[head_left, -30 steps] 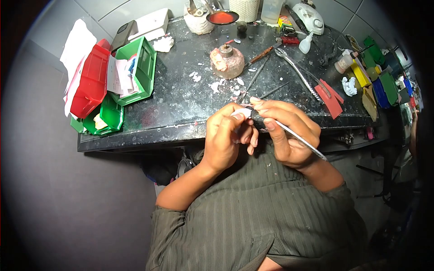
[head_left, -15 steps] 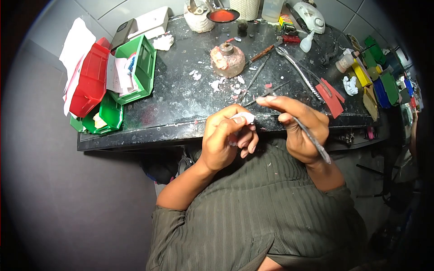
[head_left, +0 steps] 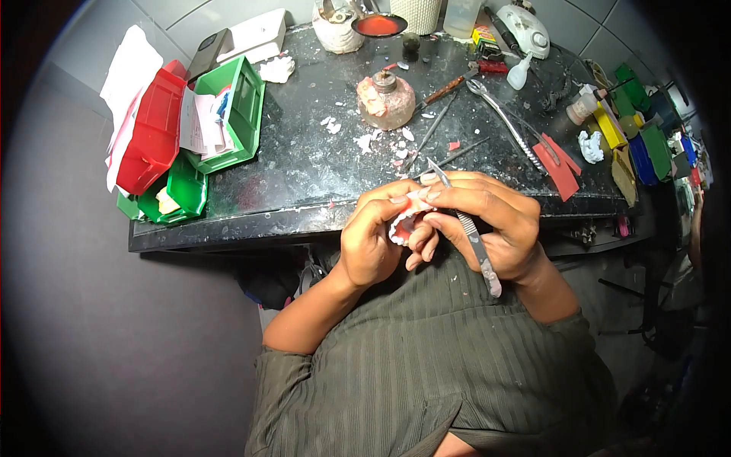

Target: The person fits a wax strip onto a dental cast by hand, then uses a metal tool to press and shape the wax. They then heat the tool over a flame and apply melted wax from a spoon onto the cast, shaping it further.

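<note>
My left hand (head_left: 368,236) is closed around a denture (head_left: 401,226) with a pink base and a row of white teeth, held just off the bench's front edge. Its fingers hide part of the piece. My right hand (head_left: 512,221) grips a slim metal scalpel-like knife (head_left: 476,245) lying across the fingers, pointed end up and the stained handle end hanging toward the lap. The right thumb and forefinger also reach the denture's upper side. Beyond the hands stands a glass spirit lamp (head_left: 387,110) smeared with pink wax.
White and pink scraps litter the dark bench (head_left: 297,152). Thin tools, a ridged metal tool (head_left: 504,118) and red wax sheets (head_left: 558,174) lie right. Green (head_left: 247,114) and red bins (head_left: 154,129) stand left. At the back is a dish of red wax (head_left: 378,26).
My right hand has moved left and turned, bringing its fingers onto the denture; the knife's pointed end now shows. The denture has tilted so its teeth and pink inside show.
</note>
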### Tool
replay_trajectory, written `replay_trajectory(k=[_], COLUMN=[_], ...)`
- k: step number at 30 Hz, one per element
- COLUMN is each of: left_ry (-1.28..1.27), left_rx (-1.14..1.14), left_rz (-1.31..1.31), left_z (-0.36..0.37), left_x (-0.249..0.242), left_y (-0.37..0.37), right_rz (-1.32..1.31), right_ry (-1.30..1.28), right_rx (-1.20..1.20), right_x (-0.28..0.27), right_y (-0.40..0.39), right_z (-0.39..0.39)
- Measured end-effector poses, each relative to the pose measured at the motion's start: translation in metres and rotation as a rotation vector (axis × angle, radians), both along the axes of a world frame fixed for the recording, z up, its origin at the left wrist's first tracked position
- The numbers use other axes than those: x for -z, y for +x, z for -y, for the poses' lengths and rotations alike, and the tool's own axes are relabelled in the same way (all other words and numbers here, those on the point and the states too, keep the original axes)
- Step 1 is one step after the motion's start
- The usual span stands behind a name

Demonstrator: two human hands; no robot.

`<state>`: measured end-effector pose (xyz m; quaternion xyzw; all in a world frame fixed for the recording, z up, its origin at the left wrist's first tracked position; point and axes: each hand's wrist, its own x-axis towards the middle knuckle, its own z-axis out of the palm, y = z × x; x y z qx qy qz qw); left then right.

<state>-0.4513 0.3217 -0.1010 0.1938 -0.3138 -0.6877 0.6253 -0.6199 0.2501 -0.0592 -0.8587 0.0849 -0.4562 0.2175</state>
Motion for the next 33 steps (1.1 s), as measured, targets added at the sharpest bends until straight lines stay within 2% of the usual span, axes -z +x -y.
replay_trajectory(k=[6, 18, 21, 23, 33], left_ry=[-0.052, 0.015, 0.042, 0.044, 0.045], left_rx=[0.027, 0.067, 0.072, 0.079, 0.149], left_rz=[0.101, 0.106, 0.115, 0.097, -0.029], left_z=[0.0001, 0.0008, 0.0009, 0.0015, 0.0037], left_x=[0.0034, 0.0046, 0.0006, 0.0012, 0.0058], left_y=[0.0024, 0.006, 0.0055, 0.0047, 0.0075], right_rz=[0.036, -0.012, -0.02, 0.004, -0.072], right_ry=[0.027, 0.024, -0.012, -0.137, -0.234], right_rx=[0.025, 0.023, 0.025, -0.025, -0.067], right_x=[0.0024, 0.0007, 0.002, 0.0008, -0.0012], right_y=[0.0001, -0.006, -0.0062, -0.0044, -0.0079], right_z=[-0.0016, -0.0036, -0.0016, 0.0022, 0.0011])
